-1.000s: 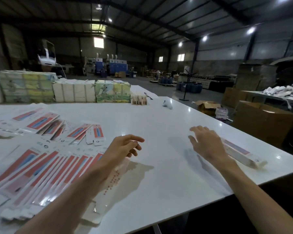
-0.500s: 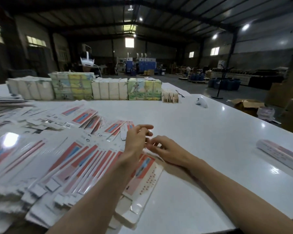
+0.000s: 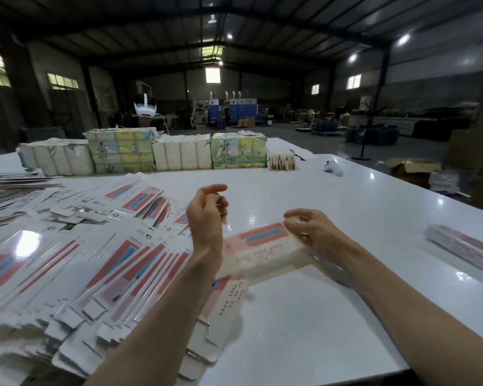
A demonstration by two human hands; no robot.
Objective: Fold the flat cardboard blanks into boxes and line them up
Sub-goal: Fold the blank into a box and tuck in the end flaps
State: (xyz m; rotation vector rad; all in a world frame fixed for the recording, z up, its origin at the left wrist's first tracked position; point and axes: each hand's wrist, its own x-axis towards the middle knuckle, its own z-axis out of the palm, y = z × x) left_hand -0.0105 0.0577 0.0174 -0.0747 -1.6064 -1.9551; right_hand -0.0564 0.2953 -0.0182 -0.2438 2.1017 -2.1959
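On the big glossy white table (image 3: 346,207), left half: a wide fanned spread of flat white cardboard blanks w/ red-and-blue panels (image 3: 67,274). They overlap one another and run down to the table's near-left edge.

Along the table's far edge stands a row of strapped bundles (image 3: 151,151), some plain white, some printed green-yellow, side by side.

By the table's right edge, well apart from the rest, one long folded white-and-red box (image 3: 469,252) lies on its side.

Over the table's middle, one more red-and-blue printed blank (image 3: 262,246) is held just off the top, printed face up and blurred.

The right hand (image 3: 310,232) grips its right end, fingers curled over the edge.

The left hand (image 3: 207,213) is up over the blank's other end, fingers curled, forefinger arched. Can't tell if it pinches anything, as it's too blurred there.

Toward the table's far-right corner a small white object (image 3: 332,167) lies alone.
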